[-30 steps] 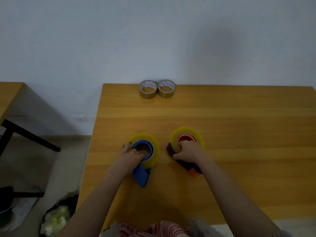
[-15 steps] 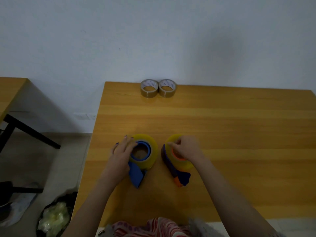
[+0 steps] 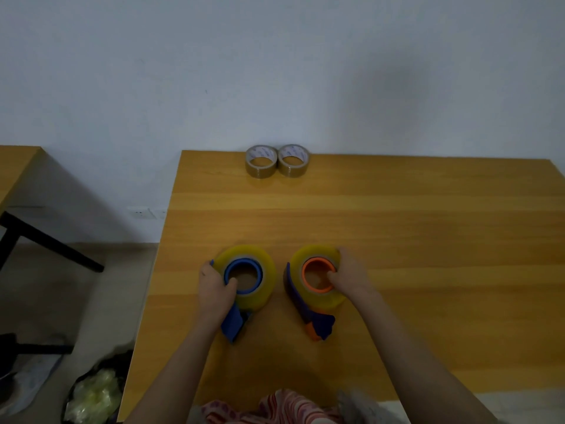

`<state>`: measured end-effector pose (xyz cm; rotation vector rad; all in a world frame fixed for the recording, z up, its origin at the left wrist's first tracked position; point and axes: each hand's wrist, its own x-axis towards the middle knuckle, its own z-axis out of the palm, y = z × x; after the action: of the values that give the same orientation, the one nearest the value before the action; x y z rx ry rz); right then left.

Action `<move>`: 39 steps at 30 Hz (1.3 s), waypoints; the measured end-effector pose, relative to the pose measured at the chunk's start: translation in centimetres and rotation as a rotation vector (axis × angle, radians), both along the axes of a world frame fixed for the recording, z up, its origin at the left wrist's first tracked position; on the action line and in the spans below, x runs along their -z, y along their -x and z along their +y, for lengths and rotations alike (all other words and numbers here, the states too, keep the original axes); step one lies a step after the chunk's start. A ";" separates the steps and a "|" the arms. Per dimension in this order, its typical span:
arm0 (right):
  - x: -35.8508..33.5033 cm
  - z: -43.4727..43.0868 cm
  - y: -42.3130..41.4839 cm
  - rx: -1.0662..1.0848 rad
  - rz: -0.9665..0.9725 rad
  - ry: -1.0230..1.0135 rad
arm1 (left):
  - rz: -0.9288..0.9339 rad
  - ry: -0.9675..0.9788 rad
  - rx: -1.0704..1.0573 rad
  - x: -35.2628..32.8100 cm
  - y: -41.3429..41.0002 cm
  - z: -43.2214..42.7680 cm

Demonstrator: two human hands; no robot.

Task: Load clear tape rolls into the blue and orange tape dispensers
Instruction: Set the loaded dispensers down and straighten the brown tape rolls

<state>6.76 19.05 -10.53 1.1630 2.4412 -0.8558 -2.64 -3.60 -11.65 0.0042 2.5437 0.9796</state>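
Two yellowish clear tape rolls lie flat on the wooden table (image 3: 397,228), each around a dispenser hub. The left roll (image 3: 263,270) sits on the blue dispenser (image 3: 234,324), whose blue hub shows in the roll's middle. My left hand (image 3: 214,289) grips this roll's left side, thumb hooked inside the hub. The right roll (image 3: 318,255) sits on the orange dispenser (image 3: 319,328), which has a dark blue body and an orange hub. My right hand (image 3: 348,278) holds that roll's right side, a finger inside the orange hub.
Two brown tape rolls (image 3: 276,160) stand side by side at the table's far edge by the white wall. Left of the table is open floor with a bag (image 3: 91,396) of pale stuff and another desk (image 3: 15,166) with black legs.
Both hands shifted from on top of the rolls to their outer sides. The right roll and orange dispenser turned and now lie flat with the orange hub fully visible.
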 end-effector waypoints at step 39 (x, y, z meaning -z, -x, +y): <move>-3.0 8.5 21.4 -0.186 0.207 0.016 | 0.023 -0.107 0.104 -1.7 18.5 15.9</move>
<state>-14.68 27.56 -7.51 0.8628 2.6503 -0.9782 -21.17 12.35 -9.99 0.1768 2.4811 1.0784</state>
